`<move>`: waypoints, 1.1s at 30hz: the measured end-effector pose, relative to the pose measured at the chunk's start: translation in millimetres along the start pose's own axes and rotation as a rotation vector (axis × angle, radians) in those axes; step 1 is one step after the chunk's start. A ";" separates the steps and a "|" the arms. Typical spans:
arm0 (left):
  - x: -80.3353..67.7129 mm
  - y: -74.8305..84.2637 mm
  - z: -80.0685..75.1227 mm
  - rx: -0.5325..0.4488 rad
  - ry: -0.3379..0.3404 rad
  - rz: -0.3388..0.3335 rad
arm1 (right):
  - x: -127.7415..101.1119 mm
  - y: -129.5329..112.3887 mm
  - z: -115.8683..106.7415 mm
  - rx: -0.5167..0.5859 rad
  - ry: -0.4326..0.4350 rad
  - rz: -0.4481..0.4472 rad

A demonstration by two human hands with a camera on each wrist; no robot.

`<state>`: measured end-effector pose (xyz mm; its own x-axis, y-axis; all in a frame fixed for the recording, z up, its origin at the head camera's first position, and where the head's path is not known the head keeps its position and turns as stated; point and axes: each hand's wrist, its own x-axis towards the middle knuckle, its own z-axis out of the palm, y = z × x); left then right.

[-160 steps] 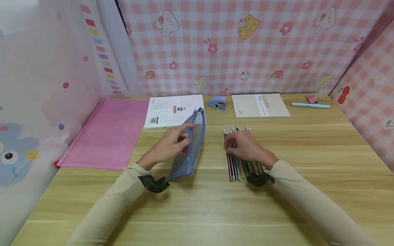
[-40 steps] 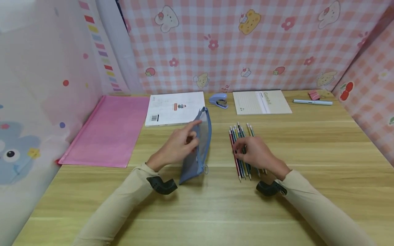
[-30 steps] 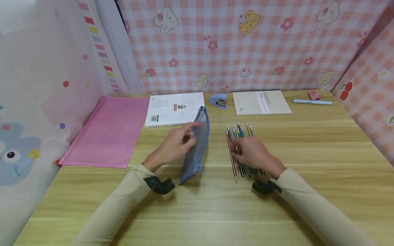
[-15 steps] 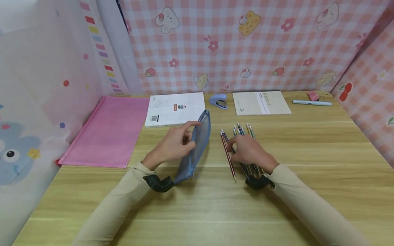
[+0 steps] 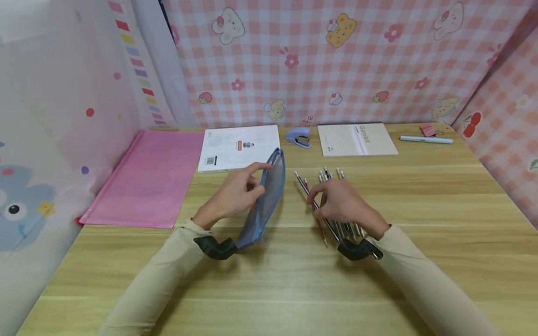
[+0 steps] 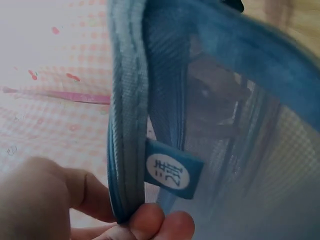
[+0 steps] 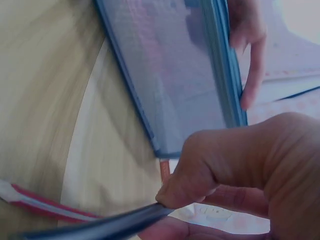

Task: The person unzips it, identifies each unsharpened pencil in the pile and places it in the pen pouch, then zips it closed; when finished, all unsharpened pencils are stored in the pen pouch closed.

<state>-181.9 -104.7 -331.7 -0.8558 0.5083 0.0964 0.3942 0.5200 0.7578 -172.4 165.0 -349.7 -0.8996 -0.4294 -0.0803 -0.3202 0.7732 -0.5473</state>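
Note:
My left hand (image 5: 235, 191) pinches one zipped edge of a blue mesh zipper pouch (image 5: 251, 228), holding it upright with its mouth open; a small cloth label (image 6: 172, 170) shows inside the rim in the left wrist view. To the right of the pouch, my right hand (image 5: 342, 203) holds a dark pencil (image 7: 110, 226) between thumb and fingers. Beneath that pencil, a red pencil (image 5: 322, 233) lies slantwise on the table. Several more pencils (image 5: 350, 229) lie bunched under my right hand, partly hidden by it, with their eraser ends pointing away from me.
A pink folder (image 5: 147, 182) lies at the left. Along the back are a white book (image 5: 227, 149), a purple stapler (image 5: 298, 137), a beige notebook (image 5: 342, 142), a light blue pen (image 5: 426, 139) and a pink binder clip (image 5: 427, 129). Patterned cloth walls surround the wooden table (image 5: 277, 289).
The red pencil and a dark pencil have come away from the bunch to the left. My right hand now grips the dark one, crossed over the red. My left hand keeps holding the pouch.

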 end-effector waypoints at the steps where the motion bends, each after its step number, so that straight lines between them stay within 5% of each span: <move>1: 0.4 -0.1 0.3 -0.006 0.011 0.003 | -0.9 -2.3 -0.4 -0.006 0.004 -0.007; 7: 1.8 -0.1 2.8 -0.014 0.026 0.025 | -3.7 -14.9 -3.1 0.002 0.050 -0.054; 15: 2.3 -0.1 1.6 0.005 0.016 0.061 | -6.8 -30.5 -15.2 0.212 0.120 -0.149; 28: 1.8 2.4 3.7 -0.006 -0.025 0.062 | 15.5 -54.2 -15.2 0.632 0.311 -0.056; 33: 3.4 3.3 4.1 0.013 -0.007 0.074 | 23.8 -66.6 -2.1 0.623 0.381 -0.050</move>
<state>-182.1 -98.4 -331.5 -0.8220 0.5502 0.1471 0.4602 0.4896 0.7406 -173.1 104.3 -313.5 -0.9654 -0.1777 0.1906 -0.2375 0.2991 -0.9242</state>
